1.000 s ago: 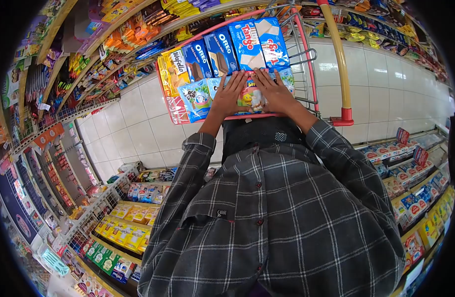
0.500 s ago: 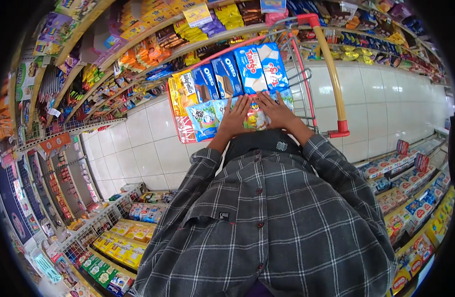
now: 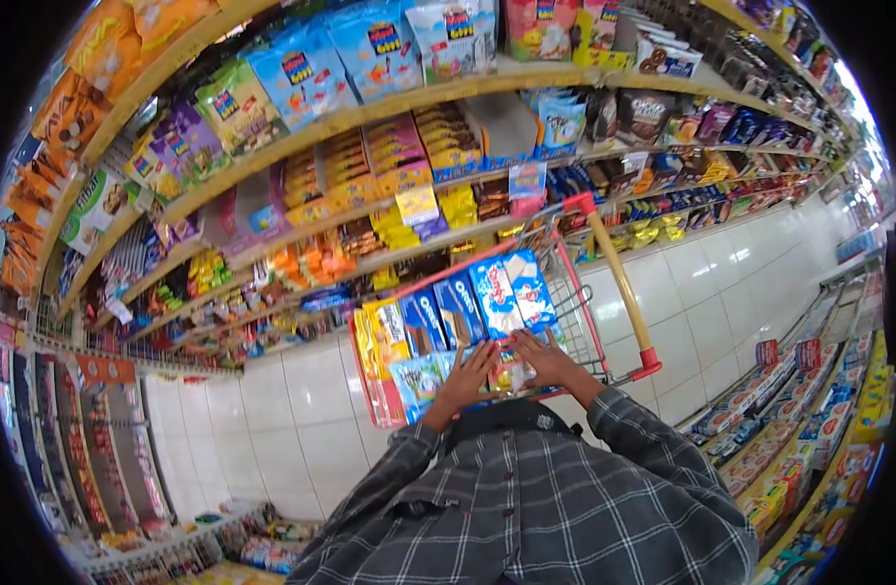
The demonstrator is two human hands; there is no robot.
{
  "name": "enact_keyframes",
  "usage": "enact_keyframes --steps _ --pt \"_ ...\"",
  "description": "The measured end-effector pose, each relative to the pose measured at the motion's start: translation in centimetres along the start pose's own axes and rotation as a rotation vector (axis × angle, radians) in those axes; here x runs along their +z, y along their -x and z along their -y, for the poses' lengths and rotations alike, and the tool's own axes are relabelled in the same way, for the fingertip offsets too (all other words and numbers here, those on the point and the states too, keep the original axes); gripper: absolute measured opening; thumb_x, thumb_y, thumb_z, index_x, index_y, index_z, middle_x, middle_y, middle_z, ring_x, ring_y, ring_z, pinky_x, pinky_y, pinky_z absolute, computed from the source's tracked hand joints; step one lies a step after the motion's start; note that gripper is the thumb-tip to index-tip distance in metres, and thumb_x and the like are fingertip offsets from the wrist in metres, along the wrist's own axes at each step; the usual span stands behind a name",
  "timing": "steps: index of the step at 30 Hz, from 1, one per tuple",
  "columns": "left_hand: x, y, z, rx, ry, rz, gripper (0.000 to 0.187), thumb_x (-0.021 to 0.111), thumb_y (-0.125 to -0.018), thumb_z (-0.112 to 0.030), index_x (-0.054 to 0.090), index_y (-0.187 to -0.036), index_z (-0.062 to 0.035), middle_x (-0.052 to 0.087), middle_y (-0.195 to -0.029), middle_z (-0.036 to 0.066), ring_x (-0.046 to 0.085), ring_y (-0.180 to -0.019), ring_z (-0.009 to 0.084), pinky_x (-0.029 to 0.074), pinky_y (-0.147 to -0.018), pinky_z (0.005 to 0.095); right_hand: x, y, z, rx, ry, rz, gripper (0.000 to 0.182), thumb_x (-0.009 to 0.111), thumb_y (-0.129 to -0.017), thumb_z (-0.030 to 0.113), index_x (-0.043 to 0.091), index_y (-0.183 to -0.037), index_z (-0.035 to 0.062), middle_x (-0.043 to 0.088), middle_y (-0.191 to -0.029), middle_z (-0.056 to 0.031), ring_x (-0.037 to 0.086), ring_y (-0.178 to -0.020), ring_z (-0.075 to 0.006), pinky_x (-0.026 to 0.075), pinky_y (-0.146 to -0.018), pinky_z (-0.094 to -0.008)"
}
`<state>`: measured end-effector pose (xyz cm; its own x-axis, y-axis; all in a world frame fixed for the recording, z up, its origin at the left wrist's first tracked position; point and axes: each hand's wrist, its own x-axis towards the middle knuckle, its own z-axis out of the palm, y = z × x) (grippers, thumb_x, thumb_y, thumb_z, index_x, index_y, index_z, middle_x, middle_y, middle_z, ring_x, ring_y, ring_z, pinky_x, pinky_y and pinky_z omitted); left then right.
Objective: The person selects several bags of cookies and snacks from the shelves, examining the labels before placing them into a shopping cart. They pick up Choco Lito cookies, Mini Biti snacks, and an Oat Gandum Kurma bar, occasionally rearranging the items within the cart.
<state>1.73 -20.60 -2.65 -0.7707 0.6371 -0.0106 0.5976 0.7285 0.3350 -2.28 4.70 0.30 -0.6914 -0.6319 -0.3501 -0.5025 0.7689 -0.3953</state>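
A shopping cart with a yellow handle [image 3: 621, 288] and red corners holds packaged snacks. My left hand [image 3: 465, 378] lies with fingers spread on the packs in its near part, beside a light-blue pack [image 3: 417, 383]. Just to its right, my right hand [image 3: 548, 361] rests flat on the packs, fingers apart, below a blue and white Tango pack [image 3: 497, 292]. Two dark blue Oreo packs [image 3: 423, 324] stand side by side beyond my left hand. Yellow Wafello packs [image 3: 381, 336] are at the cart's left end. Neither hand grips anything.
Curved shelves of snack bags [image 3: 375, 54] run along the far side of the aisle. More shelves of boxed goods [image 3: 779, 419] are at the right. A wire rack [image 3: 165, 551] stands at the lower left. Pale floor tiles [image 3: 272, 419] show around the cart.
The view has tilted up, so the cart and both hands appear lower and more upper shelves show. Both hands remain spread on the packs.
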Motion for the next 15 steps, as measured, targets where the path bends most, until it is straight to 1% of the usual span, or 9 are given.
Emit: enact_keyframes --steps 1,3,5,7,9,10,11,12,15 --pt "-0.6 0.1 -0.3 -0.01 0.014 -0.023 0.098 0.063 -0.081 -0.062 0.024 -0.153 -0.0084 0.024 -0.158 0.016 0.022 -0.147 0.0305 0.007 -0.117 0.0583 -0.5 0.3 -0.4 0.029 -0.009 -0.004 0.114 0.082 -0.065 0.045 0.017 -0.155 0.0166 0.02 -0.159 -0.0138 0.019 -0.147 -0.0332 0.004 -0.116 -0.0635" --pt "-0.7 1.4 0.7 -0.12 0.108 -0.053 0.088 0.062 -0.085 -0.056 0.029 -0.151 -0.0085 0.025 -0.157 0.017 0.024 -0.146 0.0327 0.009 -0.116 0.0596 -1.2 -0.8 -1.4 0.087 -0.102 -0.196 0.098 0.079 -0.071 0.039 0.029 -0.152 0.0158 0.026 -0.157 -0.015 0.02 -0.147 -0.0317 0.005 -0.116 -0.0625" --pt "-0.8 3.5 1.7 -0.226 0.165 -0.117 0.079 0.061 -0.088 -0.05 0.033 -0.149 -0.0079 0.026 -0.156 0.018 0.025 -0.145 0.0349 0.01 -0.115 0.0607 -5.7 -1.5 -1.7 0.049 -0.089 -0.388 0.08 0.074 -0.079 0.034 0.037 -0.148 0.0156 0.033 -0.153 -0.0145 0.027 -0.144 -0.0317 0.009 -0.116 -0.061" --pt "-0.6 6.3 2.6 -0.314 0.166 -0.234 0.071 0.061 -0.09 -0.044 0.038 -0.146 -0.0066 0.027 -0.155 0.019 0.026 -0.143 0.037 0.012 -0.114 0.0615 -11.7 -3.4 -3.8 -0.025 0.042 -0.576 0.067 0.074 -0.078 0.034 0.05 -0.136 0.0128 0.046 -0.143 -0.0134 0.038 -0.137 -0.0325 0.015 -0.115 -0.0604" --pt "-1.7 9.3 2.7 -0.424 0.185 -0.283 0.066 0.061 -0.091 -0.038 0.039 -0.145 -0.0058 0.029 -0.154 0.021 0.026 -0.143 0.0384 0.014 -0.114 0.0617 -20.1 -5.0 -5.8 0.007 0.152 -0.706 0.055 0.073 -0.079 0.03 0.056 -0.128 0.0108 0.059 -0.126 -0.0131 0.053 -0.122 -0.0337 0.022 -0.112 -0.061" --pt "-1.5 10.9 2.9 -0.466 0.255 -0.393 0.065 0.061 -0.091 -0.036 0.04 -0.144 -0.0056 0.03 -0.153 0.02 0.026 -0.143 0.038 0.015 -0.114 0.0613 -24.8 -5.5 -6.3 -0.098 0.207 -0.901 0.05 0.071 -0.08 0.024 0.057 -0.125 0.0089 0.062 -0.122 -0.0133 0.056 -0.115 -0.0336 0.024 -0.111 -0.0596" --pt "-1.3 12.6 3.2 -0.503 0.319 -0.504 0.063 0.061 -0.091 -0.033 0.041 -0.143 -0.0054 0.032 -0.153 0.019 0.026 -0.143 0.0377 0.016 -0.113 0.0608 -29.5 -6.9 -8.3 -0.132 0.254 -0.99 0.047 0.07 -0.08 0.019 0.057 -0.124 0.0075 0.061 -0.123 -0.0138 0.056 -0.115 -0.0329 0.026 -0.11 -0.058" --pt "-1.7 14.1 3.2 -0.567 0.255 -0.538 0.06 0.061 -0.091 -0.03 0.042 -0.142 -0.0055 0.034 -0.151 0.019 0.027 -0.143 0.0379 0.017 -0.114 0.0586 -34.1 -6.7 -7.5 -0.145 0.353 -1.182 0.046 0.069 -0.081 0.017 0.057 -0.123 0.0065 0.061 -0.122 -0.0141 0.056 -0.115 -0.0332 0.028 -0.108 -0.0568" --pt "-2.3 18.1 3.4 -0.733 0.116 -0.554 0.055 0.06 -0.09 -0.026 0.045 -0.139 -0.0044 0.041 -0.146 0.019 0.03 -0.14 0.0386 0.019 -0.115 0.0532 -47.0 -8.2 -7.1 0.029 0.324 -1.268 0.044 0.064 -0.085 0.018 0.054 -0.127 0.0081 0.06 -0.123 -0.0142 0.054 -0.118 -0.0336 0.032 -0.106 -0.0572"
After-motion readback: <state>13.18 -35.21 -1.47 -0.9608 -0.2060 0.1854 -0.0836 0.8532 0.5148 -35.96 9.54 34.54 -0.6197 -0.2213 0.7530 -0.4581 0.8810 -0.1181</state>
